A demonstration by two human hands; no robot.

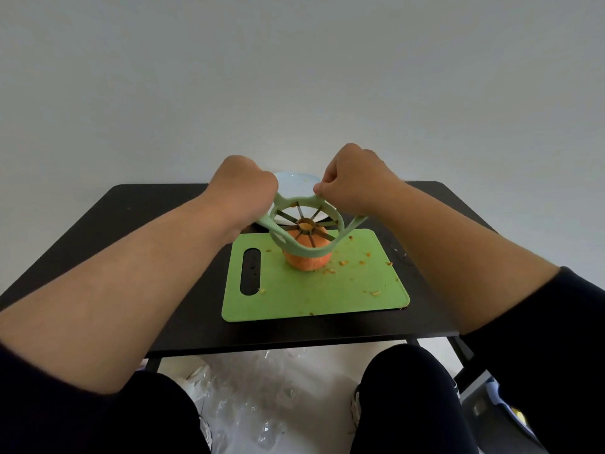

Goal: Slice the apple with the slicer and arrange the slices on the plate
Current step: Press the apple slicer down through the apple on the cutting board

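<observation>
Your left hand (244,188) and right hand (352,181) each have fingers clenched on a handle of the slicer (306,226), which sits tilted atop the apple (306,262) (seemingly uncut) on the cutting board (327,296); the plate (294,178) lies just beyond your fingers.

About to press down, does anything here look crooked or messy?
Yes. The slicer sits tilted on the apple, its near rim lower than its far rim. Orange crumbs are scattered over the green cutting board.
</observation>
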